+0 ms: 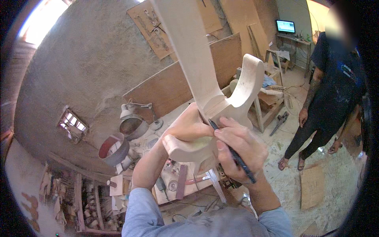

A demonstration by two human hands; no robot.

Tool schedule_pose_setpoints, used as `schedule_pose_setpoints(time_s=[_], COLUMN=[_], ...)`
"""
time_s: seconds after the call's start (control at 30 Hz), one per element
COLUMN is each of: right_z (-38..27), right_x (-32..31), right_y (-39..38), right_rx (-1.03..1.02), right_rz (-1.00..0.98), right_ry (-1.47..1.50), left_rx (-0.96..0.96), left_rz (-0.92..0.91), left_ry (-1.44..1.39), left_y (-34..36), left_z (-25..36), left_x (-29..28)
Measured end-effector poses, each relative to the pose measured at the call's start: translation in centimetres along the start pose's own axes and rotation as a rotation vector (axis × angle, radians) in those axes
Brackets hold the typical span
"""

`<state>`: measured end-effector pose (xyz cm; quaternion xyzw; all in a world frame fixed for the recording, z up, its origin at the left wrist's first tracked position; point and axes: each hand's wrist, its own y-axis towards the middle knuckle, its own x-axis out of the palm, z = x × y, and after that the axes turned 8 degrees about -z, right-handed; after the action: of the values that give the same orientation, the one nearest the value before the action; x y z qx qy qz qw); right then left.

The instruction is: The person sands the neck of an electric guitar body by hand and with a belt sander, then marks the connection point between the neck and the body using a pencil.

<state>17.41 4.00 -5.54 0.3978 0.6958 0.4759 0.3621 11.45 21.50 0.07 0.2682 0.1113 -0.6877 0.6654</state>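
Two hands [190,125] [248,147] and one pen [241,163] are at one wooden guitar [240,111]; left of it, one lamp [126,113]; right, one screen [285,26].

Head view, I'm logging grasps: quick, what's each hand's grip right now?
Left hand: holding the guitar near the neck joint, fingers partly hidden.
Right hand: closed on a pen.

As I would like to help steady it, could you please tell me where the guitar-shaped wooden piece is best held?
Probably by its curved horn, coming from the right: it juts up clear of the left hand and the right hand with its black pen, and its narrow end should suit a grasp.
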Motion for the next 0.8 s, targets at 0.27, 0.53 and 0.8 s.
schedule_pose_setpoints(time_s=[0.27,0.53,0.8], right_z=[-1.3,-2.0,-1.9], right_x=[2.3,3.0,3.9], right_y=[-0.3,0.0,-0.1], right_rx=[-0.049,-0.047,-0.046], right_rz=[-0.093,-0.074,-0.050], right_ry=[-0.265,-0.358,-0.429], left_rx=[0.041,0.014,0.032], left_rz=[0.042,0.009,0.042], left_ry=[-0.057,-0.113,-0.081], left_y=[0.2,0.4,0.4], left_z=[-1.4,-2.6,-3.1], left_x=[0.1,-0.4,-0.5])
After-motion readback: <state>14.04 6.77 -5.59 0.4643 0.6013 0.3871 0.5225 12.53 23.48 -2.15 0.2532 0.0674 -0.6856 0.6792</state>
